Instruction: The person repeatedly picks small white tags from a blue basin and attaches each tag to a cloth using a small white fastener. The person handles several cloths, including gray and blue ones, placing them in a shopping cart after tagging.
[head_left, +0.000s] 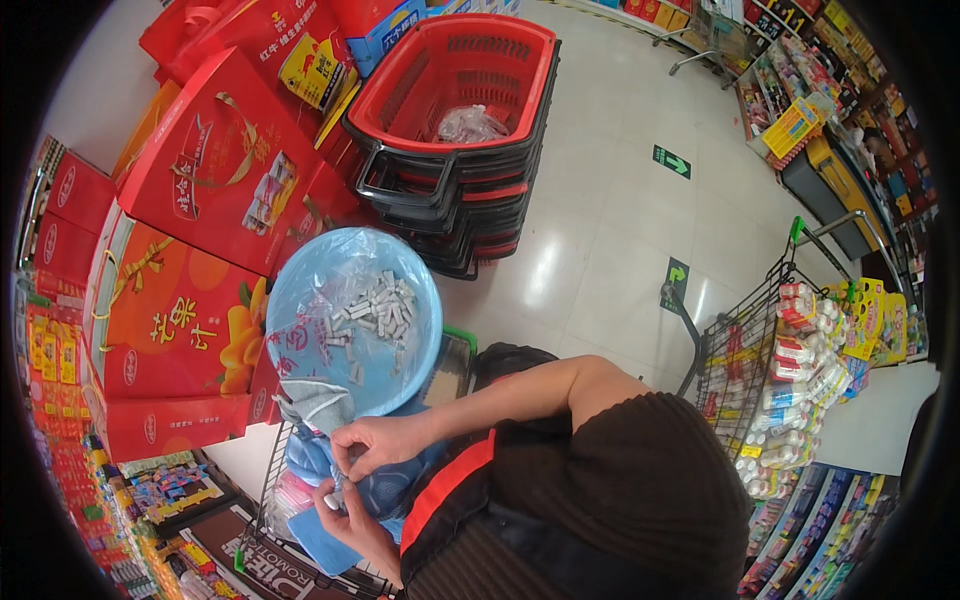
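My right hand (381, 448) pinches with thumb and forefinger just above my left hand (350, 516), over a shopping cart. A small white piece (331, 501) is held in the fingers of my left hand. What my right fingertips grip is too small to tell. Blue cloth or bags (307, 454) lie beneath both hands. Just beyond them rests a grey cloth (321, 403) against the rim of a light blue plastic basin (429, 315). Many small white and grey pieces (388, 309) are heaped in the basin on a clear plastic bag (319, 296).
Stacked red and black shopping baskets (480, 150) stand beyond the basin, the top one holding crumpled clear plastic. Red gift boxes (176, 322) are piled at the left. A wire cart (739, 375) full of packaged goods stands at the right. Floor signs (672, 161) bear green arrows.
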